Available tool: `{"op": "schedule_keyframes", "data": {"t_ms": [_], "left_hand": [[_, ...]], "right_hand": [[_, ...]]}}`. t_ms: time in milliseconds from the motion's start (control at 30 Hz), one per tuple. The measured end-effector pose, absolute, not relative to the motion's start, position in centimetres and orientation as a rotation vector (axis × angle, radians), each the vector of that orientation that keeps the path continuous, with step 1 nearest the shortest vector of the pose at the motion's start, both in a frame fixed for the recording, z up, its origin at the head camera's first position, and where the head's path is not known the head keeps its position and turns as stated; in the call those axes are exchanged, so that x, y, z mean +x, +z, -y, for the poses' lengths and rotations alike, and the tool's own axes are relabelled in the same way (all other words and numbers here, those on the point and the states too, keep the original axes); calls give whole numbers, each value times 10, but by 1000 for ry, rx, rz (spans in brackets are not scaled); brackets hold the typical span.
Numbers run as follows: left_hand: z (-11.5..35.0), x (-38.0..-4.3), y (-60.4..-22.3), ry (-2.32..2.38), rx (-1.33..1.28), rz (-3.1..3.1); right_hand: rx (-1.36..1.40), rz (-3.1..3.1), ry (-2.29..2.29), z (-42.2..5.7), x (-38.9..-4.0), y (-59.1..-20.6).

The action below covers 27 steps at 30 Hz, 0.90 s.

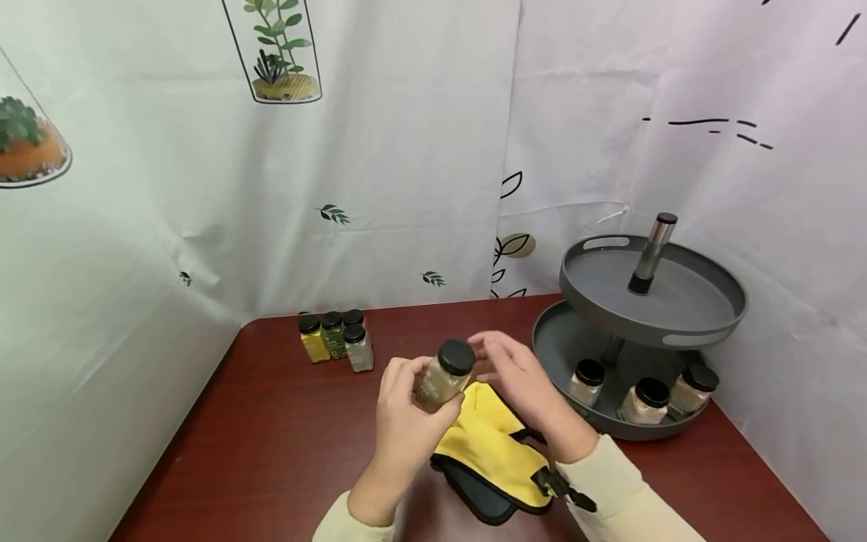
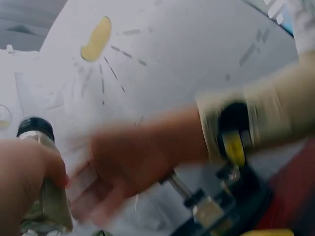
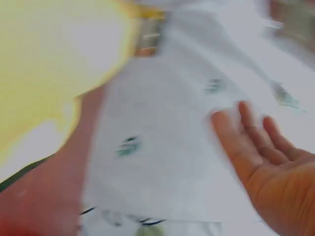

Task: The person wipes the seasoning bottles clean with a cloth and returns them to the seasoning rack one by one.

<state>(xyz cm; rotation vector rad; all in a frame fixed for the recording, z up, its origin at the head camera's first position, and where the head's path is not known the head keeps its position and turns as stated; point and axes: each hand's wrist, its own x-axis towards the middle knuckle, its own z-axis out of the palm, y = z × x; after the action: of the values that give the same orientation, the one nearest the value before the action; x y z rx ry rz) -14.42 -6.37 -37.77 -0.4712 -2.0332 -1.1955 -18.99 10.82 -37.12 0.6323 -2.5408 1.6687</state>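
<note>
In the head view my left hand (image 1: pixel 406 421) grips a spice jar (image 1: pixel 436 388) by its sides, with fingers and thumb round the clear body. The jar has a black lid and pale brown contents, and it leans slightly to the right. My right hand (image 1: pixel 518 376) is beside the lid, with its fingers extended and nothing in its palm. The left wrist view shows the jar (image 2: pixel 55 204) in my left hand (image 2: pixel 29 167) and the right hand (image 2: pixel 133 157) blurred beside it. Spread fingers of the right hand (image 3: pixel 275 167) show in the right wrist view.
Below the hands lies a yellow and black fabric piece (image 1: pixel 494 459) with a black buckle. A grey two-tier tray (image 1: pixel 576 301) stands at right, its lower tier bearing black-lidded jars (image 1: pixel 643 403). Several spice jars (image 1: pixel 314 342) are grouped at the back left, near the white curtain (image 1: pixel 406 150).
</note>
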Motion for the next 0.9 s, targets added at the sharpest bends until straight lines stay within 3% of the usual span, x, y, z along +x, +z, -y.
{"op": "schedule_keyframes", "data": {"t_ms": [67, 233, 633, 900], "left_hand": [[63, -154, -391, -1027, -444, 2078], [58, -163, -408, -763, -479, 2126], [65, -165, -407, -775, -379, 2358], [66, -166, -408, -779, -413, 2348]], "right_hand": [[650, 2433, 1823, -106, -179, -361], [579, 2523, 1483, -98, -174, -370], [186, 2477, 525, -151, -241, -392], [56, 2663, 332, -176, -258, -403]]}}
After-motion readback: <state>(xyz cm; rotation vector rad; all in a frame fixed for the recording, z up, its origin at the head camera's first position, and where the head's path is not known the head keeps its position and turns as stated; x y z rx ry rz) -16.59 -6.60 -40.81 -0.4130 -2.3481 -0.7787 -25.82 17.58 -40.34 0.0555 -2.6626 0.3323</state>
